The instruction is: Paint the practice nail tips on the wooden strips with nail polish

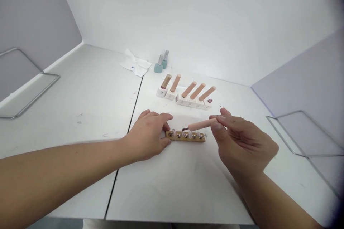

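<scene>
My left hand (150,132) has its thumb and fingers about the left end of a narrow wooden stand (198,140), steadying it on the table. Along the stand are several metal studs carrying small clear nail tips (190,135). Between the thumb and fingers of my right hand (239,139) is a nail polish brush (202,124) with a long peach cap. Its dark bristle end points left, just over the middle of the stand; whether it touches a nail tip I cannot tell.
Behind the stand is a row of white polish bottles (189,101) with peach caps, beside a gold-capped bottle (162,91). Two teal bottles (158,67) and a crumpled tissue (137,65) lie farther back. Metal wire frames (51,87) flank both sides, and a dark seam crosses the table (150,189).
</scene>
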`<state>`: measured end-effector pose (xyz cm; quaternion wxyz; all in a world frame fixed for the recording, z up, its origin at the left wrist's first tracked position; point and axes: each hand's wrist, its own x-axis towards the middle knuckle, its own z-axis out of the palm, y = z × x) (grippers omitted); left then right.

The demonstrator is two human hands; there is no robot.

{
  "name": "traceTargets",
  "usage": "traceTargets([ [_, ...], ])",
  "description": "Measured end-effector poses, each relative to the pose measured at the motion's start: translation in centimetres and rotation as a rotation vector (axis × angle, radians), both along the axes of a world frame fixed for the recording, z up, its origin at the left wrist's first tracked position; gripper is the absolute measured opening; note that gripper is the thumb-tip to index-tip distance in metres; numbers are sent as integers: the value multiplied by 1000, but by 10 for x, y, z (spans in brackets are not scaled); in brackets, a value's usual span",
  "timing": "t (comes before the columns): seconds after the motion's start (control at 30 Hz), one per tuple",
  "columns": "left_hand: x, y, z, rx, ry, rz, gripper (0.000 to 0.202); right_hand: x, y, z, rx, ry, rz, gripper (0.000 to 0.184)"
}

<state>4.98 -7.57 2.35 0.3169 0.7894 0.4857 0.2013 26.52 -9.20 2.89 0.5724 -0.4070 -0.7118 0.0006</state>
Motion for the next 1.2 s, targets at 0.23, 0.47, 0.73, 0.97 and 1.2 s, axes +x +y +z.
traceTargets([
  [0.23, -1, 0, 0, 22, 15, -8, 49, -1, 1, 2, 18, -27, 33, 34],
  [0.47, 0, 0, 1, 5, 24, 3, 52, 3, -1, 2, 8, 12, 56, 34],
  [0.73, 0, 1, 1, 18, 33, -7, 52, -5, -2, 5, 46, 58, -24, 28],
  [0.97, 1, 1, 2, 13, 32, 0, 52, -4, 0, 3, -39, 27, 25, 26],
  [1.2, 0, -1, 3, -5, 35, 9, 52, -2, 0, 3, -58, -5, 24, 29],
])
